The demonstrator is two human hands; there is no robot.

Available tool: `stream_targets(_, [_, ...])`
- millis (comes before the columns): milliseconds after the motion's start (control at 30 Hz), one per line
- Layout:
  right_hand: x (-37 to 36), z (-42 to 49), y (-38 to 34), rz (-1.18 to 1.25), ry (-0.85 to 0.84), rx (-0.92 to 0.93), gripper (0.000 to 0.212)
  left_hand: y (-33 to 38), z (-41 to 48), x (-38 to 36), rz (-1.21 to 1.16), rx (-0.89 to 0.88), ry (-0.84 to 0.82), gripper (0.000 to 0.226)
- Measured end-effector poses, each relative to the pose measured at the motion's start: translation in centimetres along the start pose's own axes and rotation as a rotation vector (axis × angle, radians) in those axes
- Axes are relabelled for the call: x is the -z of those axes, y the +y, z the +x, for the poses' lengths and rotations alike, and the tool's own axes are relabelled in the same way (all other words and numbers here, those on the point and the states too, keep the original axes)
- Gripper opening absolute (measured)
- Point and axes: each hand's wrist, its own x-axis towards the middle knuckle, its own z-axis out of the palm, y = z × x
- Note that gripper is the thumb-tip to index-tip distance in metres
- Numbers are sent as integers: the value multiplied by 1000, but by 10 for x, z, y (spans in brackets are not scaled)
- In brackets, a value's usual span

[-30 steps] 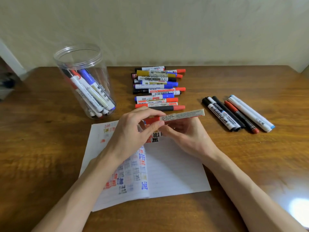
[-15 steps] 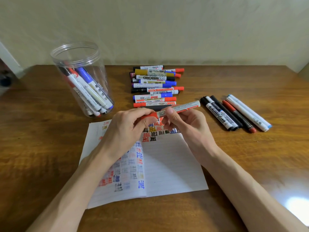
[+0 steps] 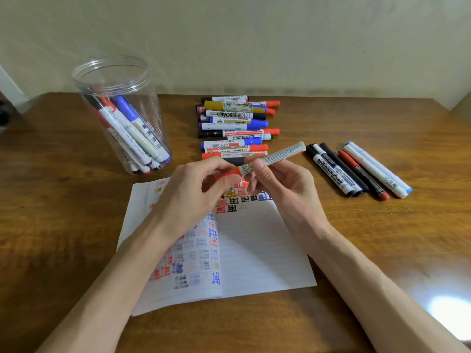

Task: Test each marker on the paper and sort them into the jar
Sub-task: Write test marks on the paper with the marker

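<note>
Two hands on one red marker [image 3: 275,155], held just above the far edge of the one paper [image 3: 254,250], mid-surface [image 3: 395,225].
Left hand [image 3: 188,197]: grip pinches the red cap end. Right hand [image 3: 285,187]: grip pinches the white barrel.
One jar [image 3: 146,108], far-left corner, upright, open top, roughly six leaning pens [image 3: 127,128] inside.
One pile [image 3: 234,123] by the far edge: about a dozen, overlapping.
One row [image 3: 356,171] toward the right edge: five or six.

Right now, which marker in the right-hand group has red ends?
The slim dark-barrelled marker, red at both ends, lying between the black whiteboard markers and the white blue-tipped ones.
</note>
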Motion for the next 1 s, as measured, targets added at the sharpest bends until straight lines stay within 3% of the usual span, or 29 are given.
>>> stream_targets(200, [-2,-1,1,-69,45,-8,24,2,-5,-2,131,-22,-16,37])
stream_targets(733, [2,-1,-9,-100,-44,68,12,6,-2,7,-123,34,-155,22])
stream_targets(1000, [6,1,-9,-93,-53,37,19,9,-6,2,-142,44,-132,18])
